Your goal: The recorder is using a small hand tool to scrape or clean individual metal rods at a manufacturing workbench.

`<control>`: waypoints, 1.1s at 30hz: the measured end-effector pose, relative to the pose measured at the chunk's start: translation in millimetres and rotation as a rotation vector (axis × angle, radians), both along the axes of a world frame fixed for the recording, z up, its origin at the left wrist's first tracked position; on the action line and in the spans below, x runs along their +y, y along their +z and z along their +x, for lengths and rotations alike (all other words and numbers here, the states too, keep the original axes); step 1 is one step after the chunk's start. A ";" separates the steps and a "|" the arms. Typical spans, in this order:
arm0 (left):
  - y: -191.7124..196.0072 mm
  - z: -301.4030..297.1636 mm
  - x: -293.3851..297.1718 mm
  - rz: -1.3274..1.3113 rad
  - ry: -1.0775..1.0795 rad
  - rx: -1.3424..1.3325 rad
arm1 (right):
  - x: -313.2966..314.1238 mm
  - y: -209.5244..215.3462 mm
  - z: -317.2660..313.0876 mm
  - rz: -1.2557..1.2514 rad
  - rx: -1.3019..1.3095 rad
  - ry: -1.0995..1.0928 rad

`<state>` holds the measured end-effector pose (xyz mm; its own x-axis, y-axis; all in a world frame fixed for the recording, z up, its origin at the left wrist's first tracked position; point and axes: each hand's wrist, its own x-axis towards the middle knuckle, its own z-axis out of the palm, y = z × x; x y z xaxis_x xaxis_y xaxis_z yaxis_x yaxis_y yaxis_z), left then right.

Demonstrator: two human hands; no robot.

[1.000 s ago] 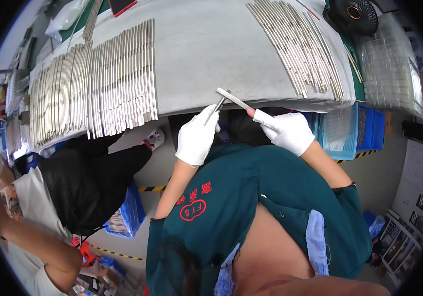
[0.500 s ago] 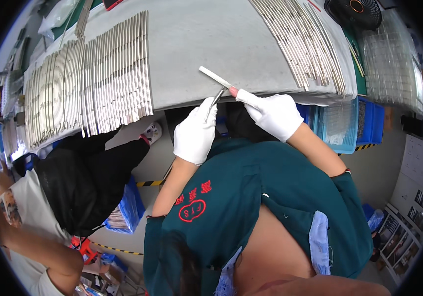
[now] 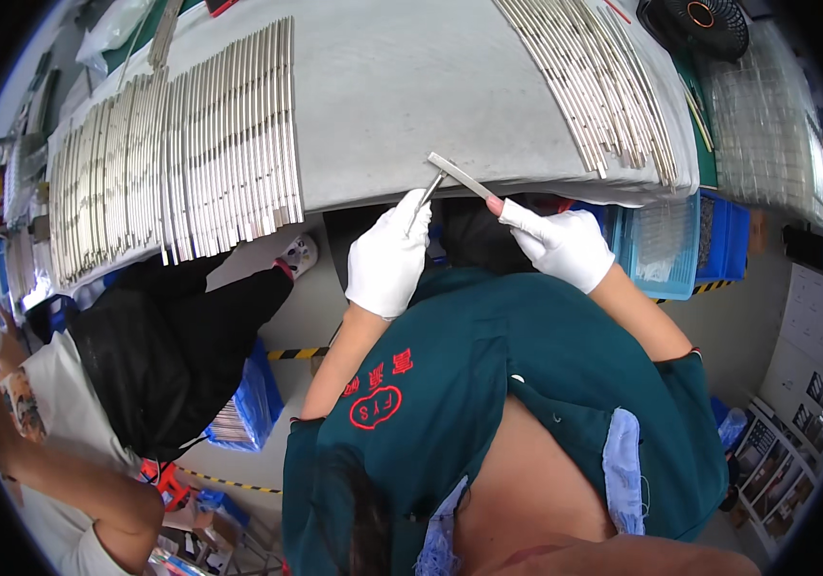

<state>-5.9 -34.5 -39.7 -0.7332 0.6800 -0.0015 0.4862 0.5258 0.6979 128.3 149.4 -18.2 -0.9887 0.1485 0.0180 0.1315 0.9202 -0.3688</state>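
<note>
Here, your left hand [image 3: 389, 257] is closed round a thin metal rod [image 3: 433, 190], while your right hand [image 3: 562, 247] pinches one end of a flat pale bar [image 3: 461, 176] (one fingertip [image 3: 495, 204] shows bare) that crosses the rod's tip by the grey table's [image 3: 402, 106] near edge

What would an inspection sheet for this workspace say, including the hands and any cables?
Surface: grey cloth covering the table.
Job's things: flat bar crosses the slim rod near its upper end; contact cannot be confirmed. Left row of rods and right row of rods lie on the cloth.
Clutter: black fan at the far right.
Hands: white-gloved left hand grips the slim rod; white-gloved right hand grips the flat bar.
Cables: nothing seen for certain.
Surroundings: clear plastic trays at right; another person's forearm at left.
</note>
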 end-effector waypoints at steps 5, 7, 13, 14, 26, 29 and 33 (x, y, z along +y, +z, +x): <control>-4.1 0.5 1.2 0.044 0.033 -0.024 | -1.6 13.2 -28.4 -0.265 -0.105 -0.156; -2.8 1.6 -0.3 0.050 0.050 -0.131 | -0.3 5.7 -23.2 -0.174 0.060 -0.037; 8.5 -1.2 2.6 0.051 0.048 -0.357 | -6.0 1.1 5.0 0.084 -0.093 0.022; 3.9 -0.5 1.5 0.047 0.047 -0.358 | -7.7 1.2 2.5 0.087 -0.084 0.018; 1.4 1.8 1.3 0.084 0.037 -0.278 | -6.1 7.2 -25.5 0.107 -0.041 -0.002; 1.6 -1.1 1.9 0.107 0.047 -0.399 | -12.3 0.0 -31.7 0.089 0.029 -0.044; -8.8 -0.3 0.4 0.192 0.029 -0.533 | -5.8 -6.5 -5.3 0.086 -0.012 0.011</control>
<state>-6.2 -34.1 -48.5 -0.6834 0.6838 -0.2556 0.0271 0.3736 0.9272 123.1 143.6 -24.7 -0.9906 0.1357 0.0178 0.1250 0.9497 -0.2872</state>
